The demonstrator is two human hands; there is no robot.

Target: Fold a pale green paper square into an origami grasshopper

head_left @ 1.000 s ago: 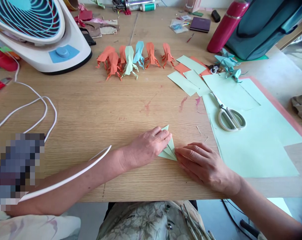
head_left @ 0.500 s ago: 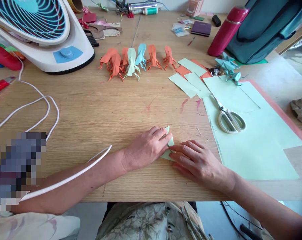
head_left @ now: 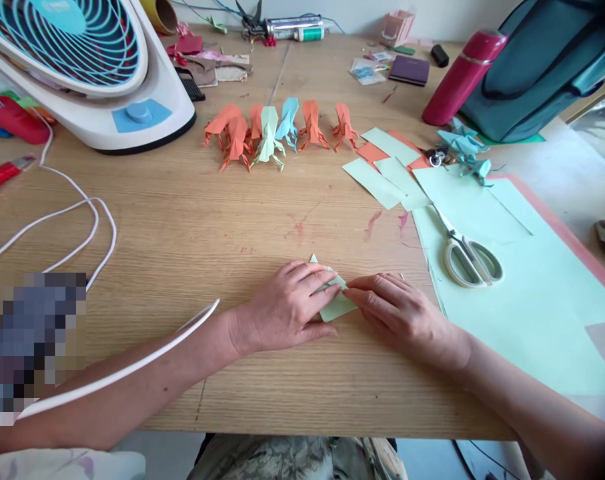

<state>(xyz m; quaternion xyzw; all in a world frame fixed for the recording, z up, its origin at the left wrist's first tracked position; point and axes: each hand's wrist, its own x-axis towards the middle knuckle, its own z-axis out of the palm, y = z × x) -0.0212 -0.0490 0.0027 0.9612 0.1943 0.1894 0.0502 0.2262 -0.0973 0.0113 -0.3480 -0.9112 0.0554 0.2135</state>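
Note:
A small folded piece of pale green paper (head_left: 338, 307) lies on the wooden table near its front, partly covered by my hands. My left hand (head_left: 299, 300) holds it down from the left, fingers laid over its middle and the thumb resting near its lower edge. A pointed tip of the paper sticks out above those fingers. From the right, my right hand (head_left: 399, 313) grips the paper's right edge with its fingertips pressed together. The fingertips of both hands nearly meet there. My right thumb is mostly hidden.
White scissors (head_left: 469, 260) rest on large green sheets (head_left: 522, 320) at right, beside cut paper strips (head_left: 375, 183). Several folded paper figures (head_left: 269, 137) stand farther back. A fan (head_left: 152, 120), a white cable (head_left: 115, 230), a pink bottle (head_left: 465, 77) and a teal bag (head_left: 537, 73) surround the work area.
The folded paper has turned, its tip now pointing up and left. My left thumb has come down beside its lower edge, and my right fingertips have shifted up along its right side. The view has tilted slightly.

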